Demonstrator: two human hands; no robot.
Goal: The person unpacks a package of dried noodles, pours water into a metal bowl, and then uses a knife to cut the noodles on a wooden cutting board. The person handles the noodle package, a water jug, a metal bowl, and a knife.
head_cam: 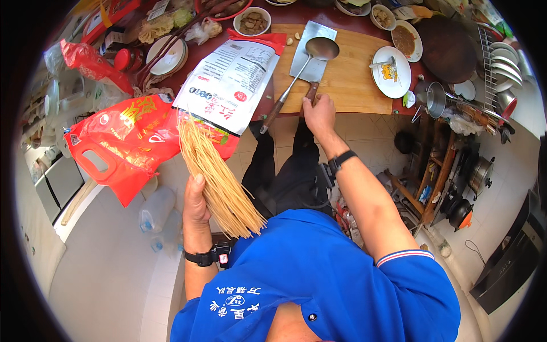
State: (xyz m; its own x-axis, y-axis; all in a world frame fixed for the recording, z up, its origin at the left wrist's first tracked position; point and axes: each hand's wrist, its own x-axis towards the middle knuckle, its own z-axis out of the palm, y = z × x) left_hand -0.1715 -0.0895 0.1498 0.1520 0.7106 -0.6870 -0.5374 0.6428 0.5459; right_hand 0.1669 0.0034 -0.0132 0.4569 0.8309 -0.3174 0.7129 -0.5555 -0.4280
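Observation:
My left hand (197,199) is closed around a bundle of long dried noodles (218,179), held above the floor in front of my body. Their upper ends lie against the lower edge of a white-and-red printed plastic package (228,81); whether they are still partly inside it I cannot tell. My right hand (320,113) grips the wooden handle of a cleaver (314,28) at the front of the wooden cutting board (359,68). Across the cleaver's blade rests a metal ladle (322,48), its handle reaching over the board's front edge.
A red plastic bag (124,141) with a cut-out handle hangs over the counter's left front. Garlic cloves (290,41) lie by the blade. A bear-printed plate (391,81), a bowl of sauce (404,40) and a saucepan (436,100) are rightward. Sliced food fills a bowl (252,23) behind.

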